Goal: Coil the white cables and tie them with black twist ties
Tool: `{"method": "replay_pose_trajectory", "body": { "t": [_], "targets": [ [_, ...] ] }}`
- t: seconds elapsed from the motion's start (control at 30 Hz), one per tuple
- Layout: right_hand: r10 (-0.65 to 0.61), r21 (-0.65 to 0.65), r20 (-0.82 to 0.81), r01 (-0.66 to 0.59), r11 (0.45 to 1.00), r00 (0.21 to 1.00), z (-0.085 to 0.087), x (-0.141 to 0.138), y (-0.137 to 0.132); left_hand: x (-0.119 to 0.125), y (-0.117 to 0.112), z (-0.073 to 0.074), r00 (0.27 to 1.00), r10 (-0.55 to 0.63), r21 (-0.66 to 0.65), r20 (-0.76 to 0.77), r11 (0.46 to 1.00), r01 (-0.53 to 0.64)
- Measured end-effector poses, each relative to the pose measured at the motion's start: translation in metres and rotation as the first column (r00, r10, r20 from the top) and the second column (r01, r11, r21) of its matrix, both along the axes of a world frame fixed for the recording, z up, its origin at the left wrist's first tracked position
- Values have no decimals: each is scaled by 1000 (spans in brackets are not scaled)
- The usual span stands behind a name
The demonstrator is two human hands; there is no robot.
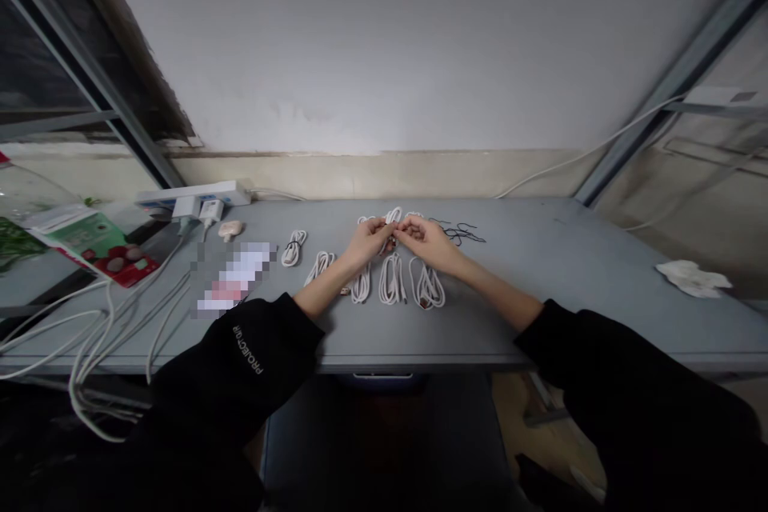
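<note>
A coiled white cable stands up between my two hands above the table. My left hand is closed, with thumb and fingertips pinched on the coil. From the other side, my right hand is pinched with its fingertips meeting those of the left; what it grips is too small to tell. In front of the hands lie coiled white cables, among them a middle coil and a right coil. Further coils are partly hidden behind the hands. Thin black ties lie just right of my right hand.
A coil with a black tie lies left of the others. Farther left are a blurred phone-like object, a beige charger, a power strip, loose white cords and a red-green bag. A crumpled tissue lies right.
</note>
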State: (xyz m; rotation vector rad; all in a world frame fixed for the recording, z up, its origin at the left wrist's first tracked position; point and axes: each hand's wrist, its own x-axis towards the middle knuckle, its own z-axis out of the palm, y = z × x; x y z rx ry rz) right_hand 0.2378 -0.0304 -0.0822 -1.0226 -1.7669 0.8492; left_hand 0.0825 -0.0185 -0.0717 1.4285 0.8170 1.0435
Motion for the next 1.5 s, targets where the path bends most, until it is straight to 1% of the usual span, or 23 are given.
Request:
{"method": "replay_pose_trajectory", "body": {
  "t": [0.13, 0.27, 0.4, 0.53, 0.6, 0.7, 0.77, 0.9, 1.0, 1.1, 1.23, 1.37, 1.5],
  "targets": [
    [-30, 21, 24, 30, 999, 999, -2, 1, 1, 1, 2, -2, 1000, 21, 2, 2, 1000, -21],
    [-58, -20, 9, 58, 998, 998, 1, 1, 2, 1, 1, -2, 999, 43, -14, 18, 999, -43],
    [-71, -34, -35, 70, 997, 997, 3, 0, 1, 2, -1, 1, 996, 82, -28, 22, 996, -81],
    [-39, -146, -125, 21, 989, 991, 4, 0, 2, 3, -1, 3, 994, 97, -15, 44, 995, -96],
    [-31, -171, -172, 1, 985, 985, 5, 1, 2, 3, -1, 3, 995, 89, -11, 47, 996, -89],
    [-25, -139, -224, -7, 990, 974, 6, 2, 3, 2, 0, 3, 995, 89, -6, 40, 996, -89],
    [-18, -98, -229, -5, 995, 973, 6, 2, 2, 2, -1, 3, 995, 98, -5, 26, 995, -98],
    [-23, 62, -150, 33, 998, 988, 1, 0, 0, 2, 0, 3, 992, 130, 11, 2, 991, -130],
    [-85, 152, -112, 101, 983, 990, -2, -1, 0, 3, 0, 4, 989, 145, 28, -14, 989, -144],
    [-121, 148, -146, 142, 979, 982, -4, -1, 3, 4, -2, 6, 991, 134, 53, -22, 990, -133],
    [-80, 124, -165, 101, 987, 983, -8, 2, 8, 2, -3, 6, 995, 92, 89, -42, 992, -88],
    [-104, 162, -111, 122, 979, 988, -8, 3, 9, 0, -1, 3, 997, 60, 106, -57, 993, -54],
    [-120, 209, -47, 127, 970, 992, -3, 5, 6, -1, 1, 0, 998, 22, 81, -60, 997, -17]
  ]
}}
